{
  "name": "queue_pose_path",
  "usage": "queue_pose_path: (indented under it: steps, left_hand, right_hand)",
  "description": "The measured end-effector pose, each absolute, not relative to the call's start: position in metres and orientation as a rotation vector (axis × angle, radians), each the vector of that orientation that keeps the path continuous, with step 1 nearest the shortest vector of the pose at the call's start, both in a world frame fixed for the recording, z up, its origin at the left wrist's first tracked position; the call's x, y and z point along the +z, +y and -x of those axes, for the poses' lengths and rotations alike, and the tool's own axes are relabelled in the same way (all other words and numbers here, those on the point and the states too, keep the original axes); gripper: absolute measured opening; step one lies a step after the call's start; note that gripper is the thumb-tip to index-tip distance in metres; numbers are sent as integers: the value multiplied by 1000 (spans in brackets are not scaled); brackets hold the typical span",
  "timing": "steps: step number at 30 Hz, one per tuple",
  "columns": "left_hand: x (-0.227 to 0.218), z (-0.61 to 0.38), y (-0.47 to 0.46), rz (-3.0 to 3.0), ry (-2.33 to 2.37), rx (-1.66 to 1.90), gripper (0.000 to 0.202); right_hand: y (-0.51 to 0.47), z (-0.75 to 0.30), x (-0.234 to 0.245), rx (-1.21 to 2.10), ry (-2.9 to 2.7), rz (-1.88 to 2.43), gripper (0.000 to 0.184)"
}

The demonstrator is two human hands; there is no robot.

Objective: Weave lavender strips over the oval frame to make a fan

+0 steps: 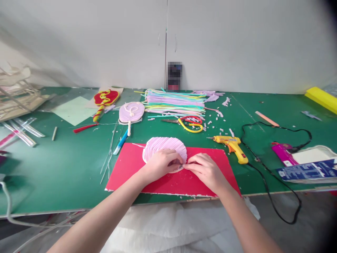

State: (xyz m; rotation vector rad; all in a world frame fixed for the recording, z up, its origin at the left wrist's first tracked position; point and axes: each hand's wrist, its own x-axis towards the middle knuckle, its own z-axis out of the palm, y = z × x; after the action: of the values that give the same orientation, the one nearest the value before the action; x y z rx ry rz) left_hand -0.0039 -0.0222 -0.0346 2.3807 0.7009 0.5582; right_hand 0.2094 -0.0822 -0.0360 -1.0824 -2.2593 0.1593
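Pink ribbed oval [163, 144], built of pale strips laid side by side, lies flat on a red board [123, 168] near the front edge of the green table [65, 165]. The left hand [161, 163] covers its lower part, fingers curled down onto the strips; I cannot tell whether they pinch or only press. The right hand [205, 171] rests on the board just beside the oval, and its thumb and forefinger are closed on the oval's lower right rim, where they meet the left fingertips.

Behind the board lie scissors with red and yellow handles [190, 123] and a bundle of pastel strips [175, 102]. To the left of these sit a smaller pink fan shape with a white handle [131, 112], a red and yellow one [106, 97] and a blue pen [121, 142]. To the right, a yellow glue gun [232, 146] lies near the board's far corner, its black cord [265, 175] looping past a pink lighter [282, 153].
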Motion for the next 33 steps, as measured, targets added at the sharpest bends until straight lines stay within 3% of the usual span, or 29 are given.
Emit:
queue_pose_path:
  steps: [12, 33]
  left_hand:
    - [-32, 4, -22, -2361, 700, 545, 7]
    - [-22, 7, -20, -2257, 637, 460, 11]
  right_hand:
    - [-87, -207, -34, 41, -2348, 1013, 24]
    - [-84, -205, -38, 169, -2280, 1033, 20]
